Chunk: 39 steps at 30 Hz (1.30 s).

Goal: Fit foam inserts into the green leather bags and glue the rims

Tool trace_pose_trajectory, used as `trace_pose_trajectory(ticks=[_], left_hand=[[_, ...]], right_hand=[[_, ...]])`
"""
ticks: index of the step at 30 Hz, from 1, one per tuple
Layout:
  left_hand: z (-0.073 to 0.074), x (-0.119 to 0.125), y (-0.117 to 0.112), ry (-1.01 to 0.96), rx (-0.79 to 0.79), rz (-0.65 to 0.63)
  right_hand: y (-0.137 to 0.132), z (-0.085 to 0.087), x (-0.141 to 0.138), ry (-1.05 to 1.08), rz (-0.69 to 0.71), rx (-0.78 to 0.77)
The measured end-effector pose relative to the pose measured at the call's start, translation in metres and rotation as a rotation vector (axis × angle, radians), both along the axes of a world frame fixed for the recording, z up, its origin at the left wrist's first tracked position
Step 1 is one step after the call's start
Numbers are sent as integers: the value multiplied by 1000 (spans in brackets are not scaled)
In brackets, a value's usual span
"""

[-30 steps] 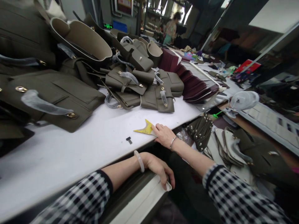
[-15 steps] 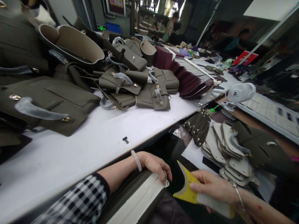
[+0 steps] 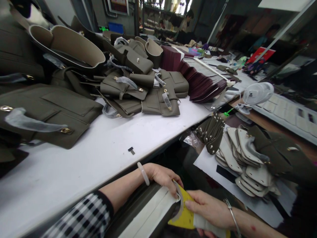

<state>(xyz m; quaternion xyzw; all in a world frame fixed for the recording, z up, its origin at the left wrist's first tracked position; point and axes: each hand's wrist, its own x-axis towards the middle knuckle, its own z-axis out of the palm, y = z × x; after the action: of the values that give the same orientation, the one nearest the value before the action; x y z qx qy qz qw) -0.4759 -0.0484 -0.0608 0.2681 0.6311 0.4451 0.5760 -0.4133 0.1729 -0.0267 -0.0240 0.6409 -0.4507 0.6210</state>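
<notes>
Low in the middle, my left hand (image 3: 162, 178), with a pale bangle at its wrist, curls its fingers over the end of an olive-grey leather bag piece (image 3: 160, 224). A cream strip (image 3: 148, 213) with a line along its length runs on top of that piece. My right hand (image 3: 210, 210) grips a flat yellow tool (image 3: 187, 211) with a concave greyish edge and a whitish wrapped lower part. This curved edge is up against the strip's end, by my left fingertips. Whether it touches the leather, I cannot tell.
Olive handbags (image 3: 61, 109) with film-wrapped handles crowd the white table (image 3: 109, 165). Behind them lie stacked maroon pieces (image 3: 200, 79). To the right are cream leather flaps (image 3: 252, 158), olive straps (image 3: 211, 132) and a white fan (image 3: 259, 92). A small black-and-grey piece (image 3: 131, 150) lies near the table edge.
My right hand has moved left and slightly down, bringing the yellow tool from a gap away up to the strip's end. My left hand keeps its hold. The view has shifted slightly.
</notes>
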Motion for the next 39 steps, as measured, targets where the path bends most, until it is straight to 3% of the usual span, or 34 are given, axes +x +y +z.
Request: trace_pose_trajectory(ticks=[12,23,32,39], left_hand=[[4,0,-2,40,-1,10],[-3,-1,-3,46,17,30],[-9,-1,-3,38,49,47],[-10,-2,-4,33,50,67]], right_hand=[[-5,0,5,-37,-48,-26],[-23,5,18,15,-158,42],[-30,-5,27,70,-228,92],[-39,1,25,101,-226,87]])
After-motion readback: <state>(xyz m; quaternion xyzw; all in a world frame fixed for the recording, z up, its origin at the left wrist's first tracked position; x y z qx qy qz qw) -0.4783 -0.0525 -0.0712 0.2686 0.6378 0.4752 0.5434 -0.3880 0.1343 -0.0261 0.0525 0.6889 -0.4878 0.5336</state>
